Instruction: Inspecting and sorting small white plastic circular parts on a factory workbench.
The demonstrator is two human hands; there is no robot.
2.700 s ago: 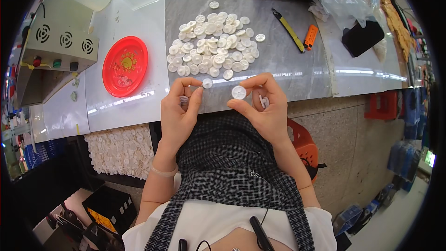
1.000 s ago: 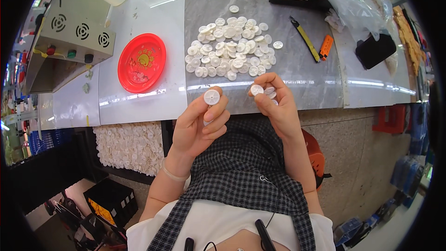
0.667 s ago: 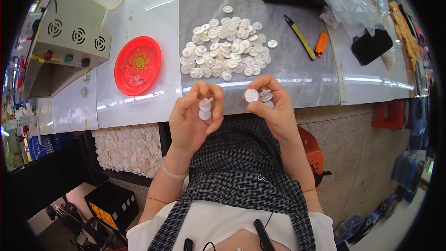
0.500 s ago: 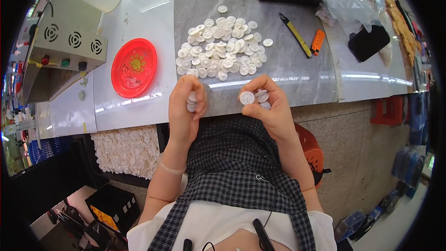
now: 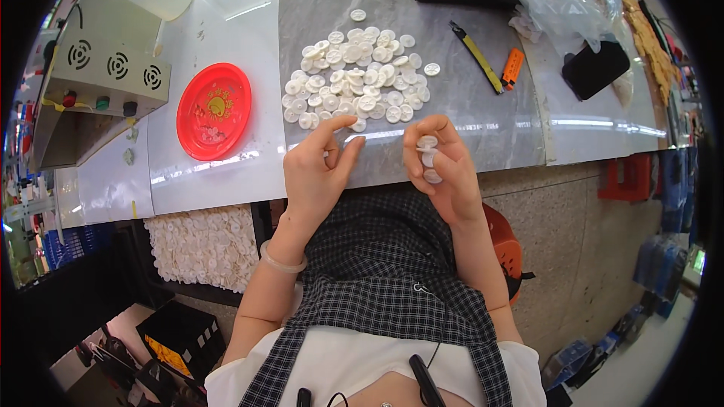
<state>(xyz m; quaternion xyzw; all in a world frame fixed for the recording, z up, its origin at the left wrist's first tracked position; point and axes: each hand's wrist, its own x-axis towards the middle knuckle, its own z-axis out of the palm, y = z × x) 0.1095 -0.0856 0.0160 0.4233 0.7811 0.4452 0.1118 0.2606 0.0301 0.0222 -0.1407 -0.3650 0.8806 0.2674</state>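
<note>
Since half a second ago, the left hand (image 5: 311,179) has parted its thumb and forefinger toward the pile, and the right hand (image 5: 457,182) has curled its fingers in over its gears. Taking the clock from the hands, I see the grey marbled desk (image 5: 324,7) stretching across ahead of them on my feed. At ten o'clock stands a metal box (image 5: 113,45) with round vents; at eight, below the desk's near edge, a heap of white parts (image 5: 202,247). Twelve o'clock has the loose pile of white plastic gears (image 5: 354,79). A red plate (image 5: 187,105) sits between nine and ten, a yellow utility knife (image 5: 477,58) between one and two. Behind the left hand's parted thumb and forefinger, the curled fingers keep a white piece (image 5: 326,154), mostly hidden. The right hand's fingers bend around at least three white gears (image 5: 428,158). One stray gear (image 5: 357,126) lies at the left fingertips; I can't tell whether they touch it.
</note>
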